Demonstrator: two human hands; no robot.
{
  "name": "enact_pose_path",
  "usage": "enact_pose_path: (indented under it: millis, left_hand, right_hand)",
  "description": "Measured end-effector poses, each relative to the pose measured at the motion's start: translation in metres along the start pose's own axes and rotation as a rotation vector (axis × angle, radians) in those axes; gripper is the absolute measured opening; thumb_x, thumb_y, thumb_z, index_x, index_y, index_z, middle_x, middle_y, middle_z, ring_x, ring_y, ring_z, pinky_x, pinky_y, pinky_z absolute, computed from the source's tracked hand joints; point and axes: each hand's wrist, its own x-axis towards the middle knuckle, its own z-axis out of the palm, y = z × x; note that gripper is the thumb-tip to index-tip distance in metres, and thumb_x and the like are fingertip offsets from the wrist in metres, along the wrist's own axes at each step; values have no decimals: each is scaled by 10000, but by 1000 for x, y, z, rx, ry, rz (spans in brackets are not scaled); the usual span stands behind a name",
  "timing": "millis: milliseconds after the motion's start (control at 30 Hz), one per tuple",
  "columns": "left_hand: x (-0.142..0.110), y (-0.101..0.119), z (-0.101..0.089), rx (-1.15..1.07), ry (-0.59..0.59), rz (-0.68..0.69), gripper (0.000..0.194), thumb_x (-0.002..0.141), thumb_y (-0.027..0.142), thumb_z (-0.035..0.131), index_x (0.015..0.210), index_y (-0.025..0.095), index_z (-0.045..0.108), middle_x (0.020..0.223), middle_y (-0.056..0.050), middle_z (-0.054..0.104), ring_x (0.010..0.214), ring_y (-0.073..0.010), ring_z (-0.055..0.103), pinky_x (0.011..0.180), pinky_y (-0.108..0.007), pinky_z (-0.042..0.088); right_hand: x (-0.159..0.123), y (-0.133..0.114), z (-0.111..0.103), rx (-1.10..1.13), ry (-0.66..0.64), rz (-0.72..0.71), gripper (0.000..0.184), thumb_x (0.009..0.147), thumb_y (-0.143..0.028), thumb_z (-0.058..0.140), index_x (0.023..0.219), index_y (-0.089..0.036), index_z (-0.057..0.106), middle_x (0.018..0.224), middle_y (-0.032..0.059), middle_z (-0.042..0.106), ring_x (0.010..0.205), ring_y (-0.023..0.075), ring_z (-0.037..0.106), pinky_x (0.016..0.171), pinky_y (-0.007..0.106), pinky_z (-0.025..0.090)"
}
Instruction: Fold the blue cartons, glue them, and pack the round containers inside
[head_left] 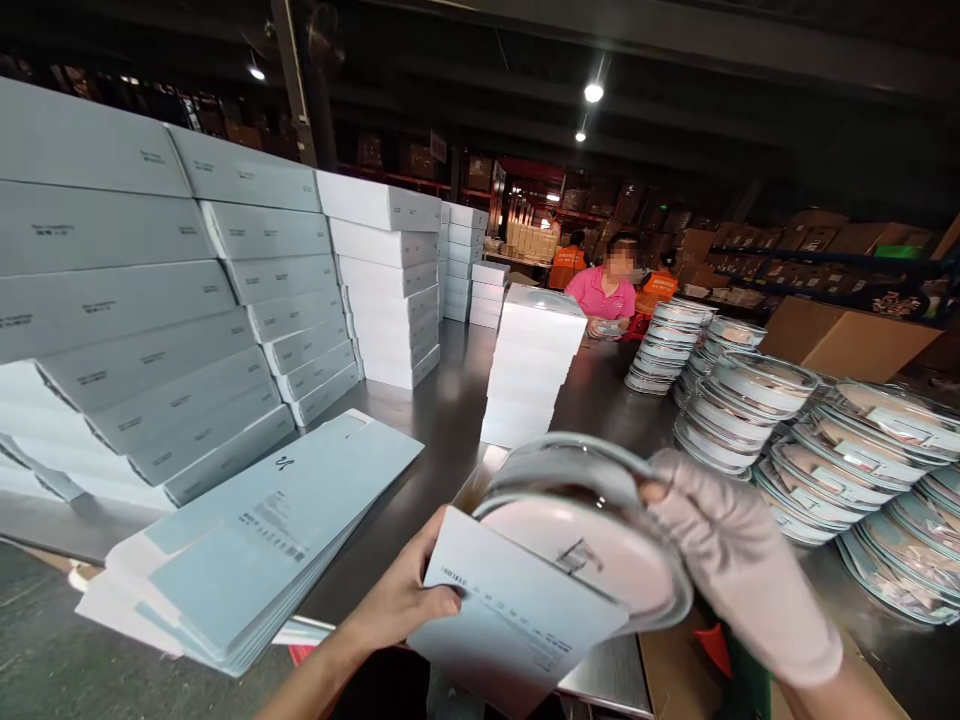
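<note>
Here, beyond stacked white boxes (pixel 97 300) with print too small to read, bare tabletop (pixel 457 375) lies open; our gloved right hand (pixel 720 530) pinches a round case (pixel 600 550) by its rim, while our left hand (pixel 412 595) pinches a pale box (pixel 517 610) near its barcode (pixel 454 576).

Whitish glove (pixel 765 580), right hand (pixel 694 505)

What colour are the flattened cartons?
The flattened cartons are mostly pale blue; the head view shows it best.

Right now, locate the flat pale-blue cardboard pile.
The pile lies at left in the head view, between the stacked white cardboard boxes and the bare left hand.
</note>
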Motion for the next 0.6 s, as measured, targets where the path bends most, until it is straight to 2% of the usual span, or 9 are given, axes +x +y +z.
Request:
enact_pose_path:
  millis: [33,100,167,233,300,333,433,500,600]
  left_hand:
    - [-3,-7,1,4,37,-6,985,577,895,745,1266,196,662,1059,-84,718,989,-329,664,871,-401,568]
    - [-12,-20,2,17,95,-21,1015,557,893,759,1283,192,646,1097,-102,714,968,-333,677,864,-424,583]
    - [-20,-30,1,25,149,-28,1019,601,854,774,1367,205,599,1254,-140,679,1080,-367,669,935,-462,575]
    - [-27,-32,2,58,192,47,919,735,743,775,1460,231,536,1477,-169,554,1305,-401,571,1074,-492,505]
    - [-30,-26,4,130,178,204,770,832,643,754,1461,245,553,1621,-166,399,1463,-415,421,1171,-507,412]
    - [-31,-22,7,173,161,284,680,869,639,716,1410,242,606,1645,-163,361,1485,-421,390,1185,-512,394]
    - [-31,-12,17,262,173,376,519,978,658,518,1206,236,717,1602,-150,405,1428,-396,466,1133,-472,444]
    - [-32,-10,24,265,279,357,398,1051,551,438,1206,262,663,1554,-130,456,1402,-346,496,1104,-442,459]
    - [-34,-10,27,231,409,292,244,1069,401,466,1296,329,521,1590,-96,422,1430,-303,475,1091,-439,465]
  right_hand:
    - [-14,6,7,-2,15,-46,170,885,-433,768,972,-287,757,929,-5,764,834,158,717,784,235,585]
    - [-43,21,22,68,108,-81,245,928,-409,728,1164,-359,684,1223,-12,714,1158,156,675,1031,232,504]
    - [-73,35,38,151,143,-16,321,977,-494,635,1279,-390,610,1433,-3,620,1360,181,573,1151,283,432]
    - [-98,45,55,168,83,66,505,958,-655,547,1379,-379,586,1560,31,536,1460,270,487,1206,407,398]
    - [-114,47,73,117,44,97,654,917,-761,491,1402,-346,627,1627,50,461,1528,361,370,1241,522,331]
    - [-120,46,82,118,52,111,668,913,-775,474,1381,-335,658,1634,50,451,1536,381,347,1235,535,339]
    - [-125,34,110,259,117,243,596,962,-693,482,1398,-321,643,1556,70,545,1432,372,509,1103,472,519]
    - [-125,24,126,363,196,404,586,1007,-595,489,1526,-325,490,1530,76,576,1330,323,617,1021,406,578]
    - [-125,19,134,411,310,535,652,1050,-484,471,1636,-379,206,1684,26,372,1448,242,508,1082,338,523]
